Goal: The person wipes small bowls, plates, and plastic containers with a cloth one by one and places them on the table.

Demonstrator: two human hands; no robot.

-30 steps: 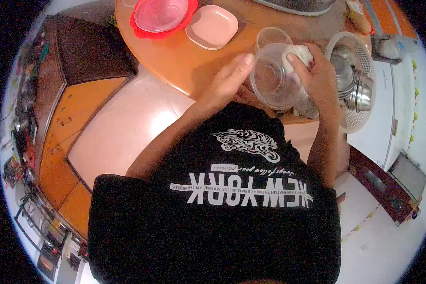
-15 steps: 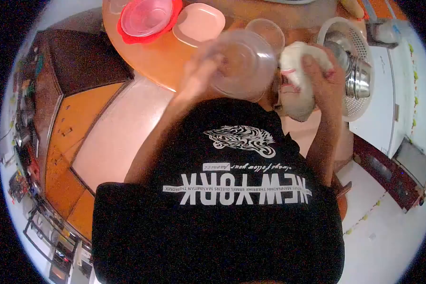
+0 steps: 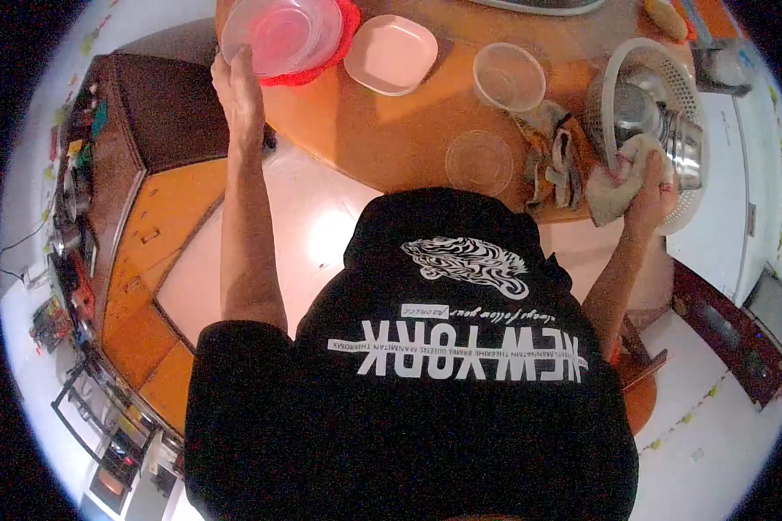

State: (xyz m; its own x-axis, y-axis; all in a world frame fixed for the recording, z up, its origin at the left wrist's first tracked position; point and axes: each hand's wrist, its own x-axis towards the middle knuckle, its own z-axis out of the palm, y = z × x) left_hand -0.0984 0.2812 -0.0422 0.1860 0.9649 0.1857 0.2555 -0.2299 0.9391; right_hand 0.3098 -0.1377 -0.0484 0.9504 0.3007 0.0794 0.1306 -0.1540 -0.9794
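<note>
My left hand [image 3: 239,91] grips the rim of a clear plastic bowl [image 3: 274,39], held at or just over the stack on a red scalloped-edged dish [image 3: 349,35]. Whether it rests there I cannot tell. In my right hand [image 3: 654,193] is a bunched whitish dishcloth [image 3: 615,193], beside the near edge of a white perforated basket [image 3: 611,95]. Steel cups [image 3: 688,152] and a steel bowl [image 3: 636,113] lie in that basket. A pink square plate [image 3: 391,54] sits right of the red dish.
On the round wooden table [image 3: 391,130] stand a clear round container [image 3: 508,76] and a clear round lid or shallow dish [image 3: 480,163]. A crumpled striped cloth [image 3: 565,161] lies near the basket. At the far edge is a dark tray [image 3: 547,4].
My left hand has carried the clear bowl from in front of me to the stack at far left. My right hand moved right and nearer with the dishcloth, uncovering the striped cloth.
</note>
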